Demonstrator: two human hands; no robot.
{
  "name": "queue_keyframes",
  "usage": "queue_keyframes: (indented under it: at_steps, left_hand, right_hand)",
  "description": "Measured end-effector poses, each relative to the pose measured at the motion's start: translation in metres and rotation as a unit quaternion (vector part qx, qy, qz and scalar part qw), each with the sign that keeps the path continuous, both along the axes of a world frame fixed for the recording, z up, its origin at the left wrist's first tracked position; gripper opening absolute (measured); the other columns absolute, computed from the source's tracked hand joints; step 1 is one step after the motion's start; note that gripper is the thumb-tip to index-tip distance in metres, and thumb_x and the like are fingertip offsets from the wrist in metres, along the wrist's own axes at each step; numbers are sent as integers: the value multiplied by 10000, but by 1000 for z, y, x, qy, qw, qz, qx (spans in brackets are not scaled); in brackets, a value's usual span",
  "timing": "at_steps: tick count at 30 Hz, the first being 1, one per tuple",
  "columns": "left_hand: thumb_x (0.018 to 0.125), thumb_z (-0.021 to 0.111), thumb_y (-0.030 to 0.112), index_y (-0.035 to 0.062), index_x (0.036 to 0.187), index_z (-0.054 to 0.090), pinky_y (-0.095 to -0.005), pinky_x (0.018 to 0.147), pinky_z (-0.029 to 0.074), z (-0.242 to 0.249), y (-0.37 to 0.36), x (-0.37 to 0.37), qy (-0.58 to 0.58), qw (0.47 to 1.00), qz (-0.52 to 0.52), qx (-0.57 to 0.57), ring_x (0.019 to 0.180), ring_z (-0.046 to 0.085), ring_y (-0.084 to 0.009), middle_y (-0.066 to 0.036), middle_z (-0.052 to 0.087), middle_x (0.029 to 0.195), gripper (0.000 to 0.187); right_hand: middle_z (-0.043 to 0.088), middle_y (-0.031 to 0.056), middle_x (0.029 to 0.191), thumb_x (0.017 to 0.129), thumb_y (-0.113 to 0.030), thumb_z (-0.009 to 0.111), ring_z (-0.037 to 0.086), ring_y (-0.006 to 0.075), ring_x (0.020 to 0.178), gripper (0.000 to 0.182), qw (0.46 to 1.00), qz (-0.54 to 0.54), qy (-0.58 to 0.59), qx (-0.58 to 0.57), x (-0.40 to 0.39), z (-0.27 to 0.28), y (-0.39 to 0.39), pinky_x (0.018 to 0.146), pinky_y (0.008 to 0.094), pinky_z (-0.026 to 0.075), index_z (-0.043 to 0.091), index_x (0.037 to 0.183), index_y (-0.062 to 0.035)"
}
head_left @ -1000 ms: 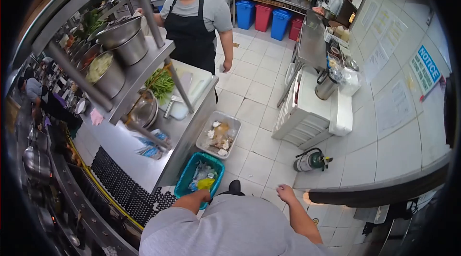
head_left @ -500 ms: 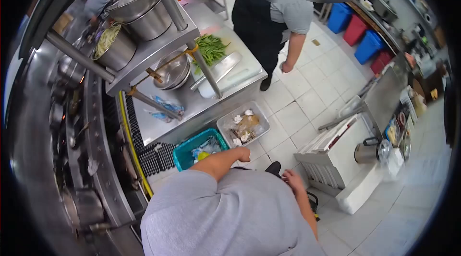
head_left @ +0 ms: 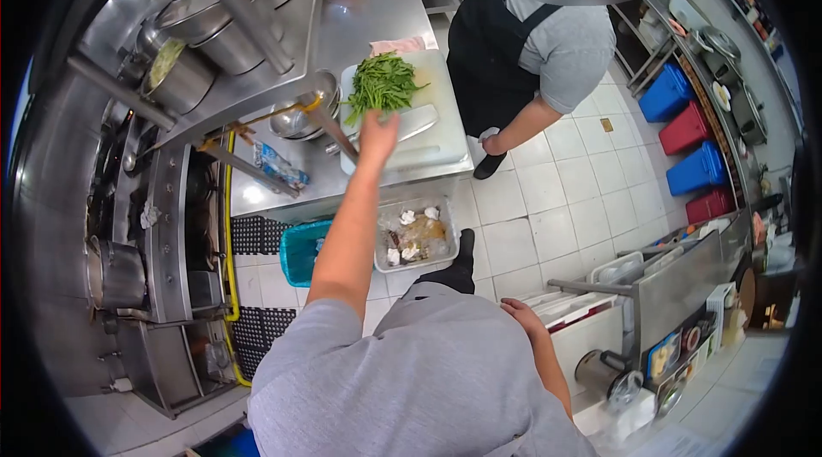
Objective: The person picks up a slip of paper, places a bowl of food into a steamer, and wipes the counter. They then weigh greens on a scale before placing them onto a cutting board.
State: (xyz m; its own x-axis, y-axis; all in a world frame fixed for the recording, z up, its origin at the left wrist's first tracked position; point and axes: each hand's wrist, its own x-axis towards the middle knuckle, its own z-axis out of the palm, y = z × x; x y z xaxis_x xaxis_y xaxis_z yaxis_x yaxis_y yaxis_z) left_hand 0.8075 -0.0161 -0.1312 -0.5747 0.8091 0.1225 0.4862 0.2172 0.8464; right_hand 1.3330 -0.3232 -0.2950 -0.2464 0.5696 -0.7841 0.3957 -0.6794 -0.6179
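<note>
My left hand stretches out over the white cutting board, its fingertips at the near edge of a heap of leafy green vegetables. Beneath and beside that hand lies a knife, its broad blade showing to the right and its handle to the left. The hand looks loosely open, its fingers partly hidden from above. My right hand hangs low at my right side with fingers extended, holding nothing, near a white container.
Metal bowls and a blue plastic packet sit left of the board, under a steel shelf. On the floor are a teal basket and a grey tub of scraps. A person in a black apron stands at the counter's right.
My left hand has gone from low over the floor tubs up to the greens on the board. My view has swung, and I stand closer to the counter. The other person now holds something white.
</note>
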Motion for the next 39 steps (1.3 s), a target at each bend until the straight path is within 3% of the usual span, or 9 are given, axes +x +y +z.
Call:
queue_keyframes:
  at_steps: [4, 5, 10, 12, 16, 23, 28, 31, 39]
  left_hand:
    - [951, 774, 484, -39, 1466, 581, -545, 1213, 402, 45, 81, -18, 91, 983, 149, 46, 1418, 521, -491, -344, 615, 1423, 759]
    - [870, 811, 646, -23, 1617, 442, -625, 1273, 303, 42, 105, -33, 73, 990, 113, -42, 1519, 431, -527, -396, 490, 1570, 1068]
    - [637, 841, 903, 115, 1784, 3, -729, 1301, 120, 20, 188, -31, 51, 946, 123, -294, 1647, 118, -611, -453, 147, 1745, 1624]
    - [639, 854, 886, 140, 1788, 26, -724, 1294, 160, 12, 204, -24, 61, 909, 119, -394, 1641, 150, -610, -451, 191, 1735, 1601]
    - [648, 980, 687, 214, 1776, 135, -685, 1235, 327, 17, 205, -16, 108, 908, 145, -378, 1548, 388, -534, -344, 403, 1668, 1487]
    - [788, 917, 345, 168, 1484, 609, -498, 1080, 554, -13, 200, -68, 115, 947, 172, -244, 1290, 686, -412, -221, 738, 1353, 781]
    - [791, 879, 244, 89, 1392, 679, -492, 1036, 565, 41, 201, -72, 140, 953, 164, -215, 1197, 743, -405, -235, 785, 1240, 652]
    - [783, 848, 105, -38, 1247, 738, -410, 929, 604, 73, 196, -64, 31, 990, 134, -26, 1060, 786, -324, -197, 808, 1151, 498]
    - [894, 757, -30, -21, 1358, 670, -371, 814, 631, 159, 187, 50, -212, 948, 215, 97, 968, 766, -238, -117, 768, 1165, 472]
  right_hand:
    - [741, 220, 1386, 1055, -355, 694, 708, 303, 1286, 561, 994, 59, -64, 64, 30, 5, 69, 1074, 401, 555, 660, 1477, 13]
    - [746, 224, 1374, 1052, -352, 695, 710, 304, 1284, 550, 991, 72, -76, 79, 40, 8, 79, 1075, 397, 554, 672, 1461, 16]
    - [770, 245, 1314, 1038, -339, 696, 718, 309, 1273, 502, 969, 134, -115, 172, 101, -25, 125, 1078, 381, 551, 731, 1378, 29]
    - [802, 239, 1221, 1015, -310, 710, 754, 320, 1176, 468, 964, 10, -243, 104, 141, -1, 130, 1033, 393, 571, 762, 1298, 58]
    - [814, 240, 1151, 998, -262, 713, 770, 311, 1068, 426, 974, -110, -198, 2, 147, 3, 166, 934, 411, 597, 773, 1251, 76]
    - [817, 222, 1080, 994, -255, 718, 779, 294, 1006, 411, 964, 88, -239, 76, 213, -12, 290, 879, 403, 607, 777, 1232, 75]
    - [819, 207, 1020, 991, -250, 723, 787, 280, 954, 399, 933, 234, -235, 141, 229, -37, 390, 833, 397, 615, 780, 1216, 74]
    - [768, 146, 835, 977, -214, 718, 733, 211, 673, 356, 959, 178, -188, 117, 256, -29, 479, 648, 355, 599, 768, 1167, 83]
    - [764, 142, 1002, 1002, -204, 671, 755, 231, 771, 402, 984, 122, -109, 70, 285, -33, 667, 612, 342, 570, 703, 1310, 51]
